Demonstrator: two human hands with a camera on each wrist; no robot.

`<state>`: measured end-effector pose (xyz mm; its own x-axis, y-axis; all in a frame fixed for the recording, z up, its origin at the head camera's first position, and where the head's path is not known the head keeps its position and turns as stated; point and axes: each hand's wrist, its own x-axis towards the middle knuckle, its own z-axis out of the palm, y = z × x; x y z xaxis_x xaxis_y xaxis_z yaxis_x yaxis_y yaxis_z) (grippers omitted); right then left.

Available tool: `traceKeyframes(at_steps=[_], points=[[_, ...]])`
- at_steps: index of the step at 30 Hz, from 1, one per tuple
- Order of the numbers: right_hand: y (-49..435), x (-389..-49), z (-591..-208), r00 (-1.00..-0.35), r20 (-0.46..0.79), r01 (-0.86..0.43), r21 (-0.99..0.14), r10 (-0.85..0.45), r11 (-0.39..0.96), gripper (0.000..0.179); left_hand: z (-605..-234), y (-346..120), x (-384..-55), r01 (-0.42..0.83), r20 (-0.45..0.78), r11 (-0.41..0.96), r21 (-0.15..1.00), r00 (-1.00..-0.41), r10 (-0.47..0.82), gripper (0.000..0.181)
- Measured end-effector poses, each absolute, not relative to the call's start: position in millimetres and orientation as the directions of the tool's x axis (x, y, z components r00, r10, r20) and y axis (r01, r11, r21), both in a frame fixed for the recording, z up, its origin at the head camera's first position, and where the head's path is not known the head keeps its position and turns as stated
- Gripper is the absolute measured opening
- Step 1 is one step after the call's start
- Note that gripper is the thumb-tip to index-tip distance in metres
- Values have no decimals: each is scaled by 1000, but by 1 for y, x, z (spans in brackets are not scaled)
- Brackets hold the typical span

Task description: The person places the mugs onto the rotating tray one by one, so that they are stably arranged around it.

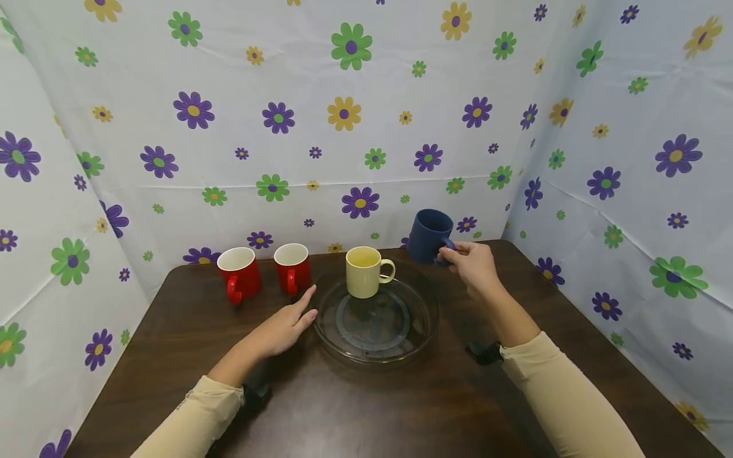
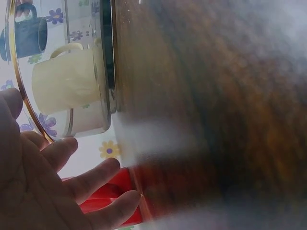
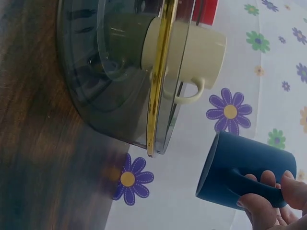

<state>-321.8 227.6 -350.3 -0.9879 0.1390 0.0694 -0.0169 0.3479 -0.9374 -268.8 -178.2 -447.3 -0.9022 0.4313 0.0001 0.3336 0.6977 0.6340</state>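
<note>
My right hand (image 1: 472, 264) pinches the handle of a dark blue mug (image 1: 425, 236), which hangs in the air beyond the right back rim of a round see-through tray (image 1: 372, 343). In the right wrist view, thumb and fingers close on the blue mug's (image 3: 261, 160) handle. A pale yellow mug (image 1: 363, 275) stands upright in the back part of the tray, handle to the right. My left hand (image 1: 283, 327) has its fingers stretched out, fingertips right at the tray's left rim. The left wrist view shows those fingers (image 2: 98, 177) spread beside the tray's gold-edged rim.
Two red mugs with white insides stand at the back left of the dark wooden table (image 1: 366, 413): one red mug (image 1: 243, 280) farther left, another red mug (image 1: 294, 270) near my left fingertips. Flower-patterned cloth (image 1: 389, 152) hangs behind and at both sides.
</note>
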Motion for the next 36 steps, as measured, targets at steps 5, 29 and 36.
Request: traceKeyframes(at_steps=[5,29,36], points=[[226,-315,-349,-993,74,-37,-940,95,338,38,-445,-180,-270,330,2,704,628,-906,422,68],[200,-285,-382,-1000,4,-4,-942,-2,335,23,-447,-178,-268,367,32,698,615,-896,443,68],[188,-281,-391,-1000,-19,12,-920,-16,392,19,-445,-178,-266,379,49,692,615,-894,446,67]])
